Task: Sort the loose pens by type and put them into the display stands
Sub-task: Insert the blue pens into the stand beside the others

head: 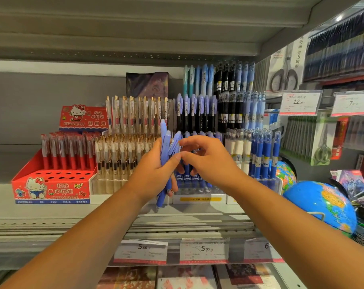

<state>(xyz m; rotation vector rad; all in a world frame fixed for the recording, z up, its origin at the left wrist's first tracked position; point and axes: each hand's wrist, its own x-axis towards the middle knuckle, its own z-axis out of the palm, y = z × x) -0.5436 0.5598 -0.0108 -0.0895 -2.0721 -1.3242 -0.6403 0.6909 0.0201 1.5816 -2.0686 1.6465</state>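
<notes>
Both forearms reach up from the lower edge toward the shelf (52, 207), and they meet just in front of the clear display stand (200, 199) that holds matching periwinkle pens. The left hand (154, 174) grips a bundle of periwinkle click pens (165, 140) upright, its fingers (172, 160) wrapped round the barrels, with clip ends fanning above the fist and tips poking out below it. The right hand (208, 161) hovers touching or nearly touching that bundle, palm down and wrist bent. Its fingers (200, 142) are curled, with thumb and forefinger drawn together at the pens' clips. Whether they already pinch one pen I cannot tell. By my reading the sorting is done for this type and the step in hand is drawing single pens from the bundle. Next comes lifting one free without dragging its neighbours, turning it tip down, and seating it in an open slot of the stand behind the hands. Left of that stand are gold-clipped clear pens (122, 155), and further left a red Hello Kitty box (52, 188). A globe (320, 205) sits to the stand's right and price tags (204, 250) hang below it.
</notes>
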